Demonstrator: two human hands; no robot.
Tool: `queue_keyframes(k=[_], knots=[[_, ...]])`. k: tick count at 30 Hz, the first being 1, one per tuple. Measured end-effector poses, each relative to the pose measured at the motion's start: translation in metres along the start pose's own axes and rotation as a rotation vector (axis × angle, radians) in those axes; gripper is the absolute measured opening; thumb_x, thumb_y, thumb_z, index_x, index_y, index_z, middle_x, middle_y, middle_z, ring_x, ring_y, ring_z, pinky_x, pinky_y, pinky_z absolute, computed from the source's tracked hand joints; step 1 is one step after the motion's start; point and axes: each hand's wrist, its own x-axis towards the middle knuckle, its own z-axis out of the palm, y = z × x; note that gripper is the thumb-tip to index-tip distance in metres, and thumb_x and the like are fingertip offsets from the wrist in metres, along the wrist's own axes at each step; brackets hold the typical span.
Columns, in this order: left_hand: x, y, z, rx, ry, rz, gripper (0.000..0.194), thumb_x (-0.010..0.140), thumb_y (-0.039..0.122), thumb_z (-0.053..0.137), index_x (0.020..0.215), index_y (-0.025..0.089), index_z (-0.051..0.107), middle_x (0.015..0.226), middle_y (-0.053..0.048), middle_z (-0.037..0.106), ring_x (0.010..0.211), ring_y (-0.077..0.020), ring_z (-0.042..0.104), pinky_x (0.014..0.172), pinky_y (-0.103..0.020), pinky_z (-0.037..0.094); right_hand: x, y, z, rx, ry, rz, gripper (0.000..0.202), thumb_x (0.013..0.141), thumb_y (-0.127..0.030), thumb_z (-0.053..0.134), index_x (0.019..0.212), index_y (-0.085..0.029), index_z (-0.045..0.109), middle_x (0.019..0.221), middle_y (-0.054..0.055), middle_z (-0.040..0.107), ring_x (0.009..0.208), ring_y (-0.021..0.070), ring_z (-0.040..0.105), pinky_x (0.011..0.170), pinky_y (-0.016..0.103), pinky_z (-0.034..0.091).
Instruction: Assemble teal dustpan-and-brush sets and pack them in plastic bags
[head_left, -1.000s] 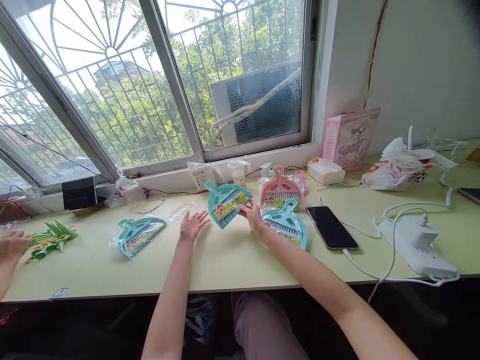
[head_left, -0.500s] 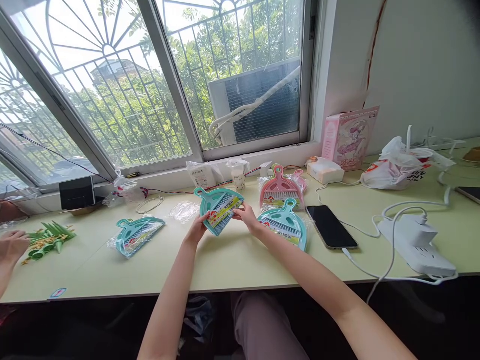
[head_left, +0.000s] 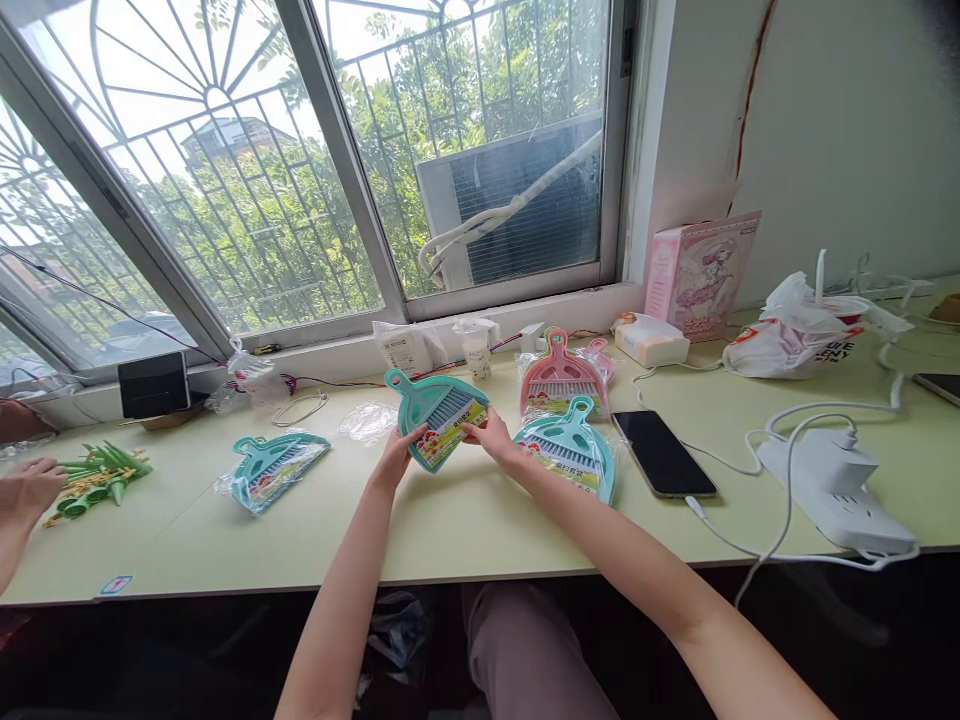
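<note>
Between my two hands I hold a teal dustpan and brush set (head_left: 439, 410), tilted up above the table with its handle toward the window. A yellow label card crosses the bristles. My left hand (head_left: 397, 452) grips its lower left edge, thumb on the front. On the opposite side, my right hand (head_left: 491, 437) pinches the edge by the label. Just right of my right hand lies a bagged teal dustpan set (head_left: 571, 450). Behind that one sits a pink dustpan set (head_left: 562, 380). Another wrapped teal set (head_left: 276, 468) rests to the left.
At the far left, another person's hand (head_left: 30, 492) touches a pile of green plant pieces (head_left: 101, 478). A phone (head_left: 664, 455) on a cable and a white power strip (head_left: 836, 490) lie to the right. Along the window stand a cup (head_left: 476, 355) and a tissue pack (head_left: 651, 340).
The held dustpan set has turned slightly, its face showing flatter toward me. Both hands keep their hold. The other person's hand has shifted a little right toward the green pieces.
</note>
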Motion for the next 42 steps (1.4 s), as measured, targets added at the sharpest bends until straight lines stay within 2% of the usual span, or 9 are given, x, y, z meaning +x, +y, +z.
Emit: queue_keyframes(k=[8, 14, 18, 21, 25, 28, 32, 38, 42], knots=[[0.007, 0.002, -0.004, -0.087, 0.327, 0.112, 0.034, 0.079, 0.036, 0.077, 0.104, 0.015, 0.068, 0.105, -0.012, 0.073, 0.104, -0.0275, 0.069, 0.1, -0.044, 0.053, -0.001, 0.002, 0.002, -0.305, -0.116, -0.06, 0.017, 0.074, -0.006, 0.065, 0.086, -0.018, 0.063, 0.079, 0.001, 0.069, 0.073, 0.017, 0.071, 0.067, 0.032, 0.064], [0.01, 0.005, -0.003, -0.113, 0.536, 0.203, 0.026, 0.094, 0.033, 0.059, 0.112, 0.016, 0.064, 0.113, -0.012, 0.07, 0.108, -0.024, 0.066, 0.099, -0.04, 0.052, -0.018, 0.002, 0.005, -1.079, -0.198, -0.458, 0.056, 0.084, 0.0, 0.052, 0.136, -0.021, 0.05, 0.11, 0.009, 0.071, 0.098, 0.0212, 0.069, 0.084, 0.033, 0.055], [0.006, 0.002, 0.004, 0.21, 0.594, 0.439, 0.033, 0.097, 0.044, 0.05, 0.106, 0.017, 0.066, 0.105, -0.011, 0.07, 0.106, -0.0233, 0.065, 0.095, -0.036, 0.05, -0.027, -0.007, 0.005, -1.255, -0.081, -0.708, 0.058, 0.086, -0.007, 0.057, 0.142, -0.02, 0.044, 0.148, 0.017, 0.048, 0.134, 0.0282, 0.048, 0.103, 0.043, 0.046], [-0.005, -0.002, 0.012, 0.623, 0.634, 0.671, 0.042, 0.099, 0.05, 0.041, 0.098, 0.015, 0.065, 0.086, -0.01, 0.068, 0.083, -0.0229, 0.065, 0.078, -0.035, 0.05, -0.03, -0.014, 0.007, -1.239, -0.033, -0.812, 0.051, 0.09, -0.016, 0.06, 0.139, -0.02, 0.047, 0.148, 0.017, 0.049, 0.134, 0.0303, 0.046, 0.105, 0.048, 0.041], [-0.022, -0.008, 0.023, 0.939, 0.465, 0.87, 0.043, 0.1, 0.048, 0.038, 0.111, 0.014, 0.062, 0.079, -0.008, 0.068, 0.063, -0.0206, 0.062, 0.06, -0.031, 0.046, -0.028, -0.012, 0.012, -1.05, -0.034, -0.798, 0.042, 0.092, -0.033, 0.062, 0.13, -0.02, 0.052, 0.13, 0.015, 0.062, 0.118, 0.0298, 0.057, 0.095, 0.045, 0.047], [-0.03, -0.011, 0.028, 1.09, 0.257, 1.068, 0.036, 0.1, 0.04, 0.04, 0.118, 0.016, 0.06, 0.089, -0.01, 0.072, 0.07, -0.0211, 0.068, 0.062, -0.03, 0.048, -0.024, -0.005, 0.014, -0.856, 0.048, -0.78, 0.029, 0.091, -0.036, 0.063, 0.114, -0.019, 0.055, 0.113, 0.012, 0.066, 0.107, 0.028, 0.061, 0.091, 0.043, 0.048], [-0.032, -0.009, 0.033, 1.205, 0.163, 1.215, 0.034, 0.101, 0.036, 0.039, 0.124, 0.017, 0.056, 0.101, -0.013, 0.073, 0.081, -0.0227, 0.071, 0.067, -0.03, 0.051, -0.018, 0.002, 0.012, -0.644, 0.124, -0.794, 0.027, 0.087, -0.031, 0.063, 0.108, -0.021, 0.049, 0.103, 0.008, 0.063, 0.098, 0.0242, 0.061, 0.085, 0.039, 0.051], [-0.033, -0.005, 0.039, 1.185, -0.019, 1.049, 0.047, 0.096, 0.051, 0.047, 0.128, 0.018, 0.055, 0.116, -0.017, 0.069, 0.102, -0.0291, 0.069, 0.082, -0.036, 0.055, -0.019, -0.005, 0.012, -0.484, 0.175, -0.762, 0.025, 0.079, -0.023, 0.061, 0.099, -0.023, 0.046, 0.095, 0.004, 0.061, 0.088, 0.0202, 0.06, 0.079, 0.035, 0.053], [-0.034, -0.003, 0.041, 0.969, -0.015, 0.826, 0.051, 0.083, 0.056, 0.066, 0.119, 0.021, 0.062, 0.119, -0.017, 0.067, 0.111, -0.0339, 0.065, 0.094, -0.04, 0.051, -0.028, -0.019, 0.017, -0.444, 0.173, -0.638, 0.017, 0.075, -0.023, 0.061, 0.086, -0.022, 0.048, 0.082, 0.002, 0.061, 0.076, 0.0178, 0.059, 0.072, 0.031, 0.053]])
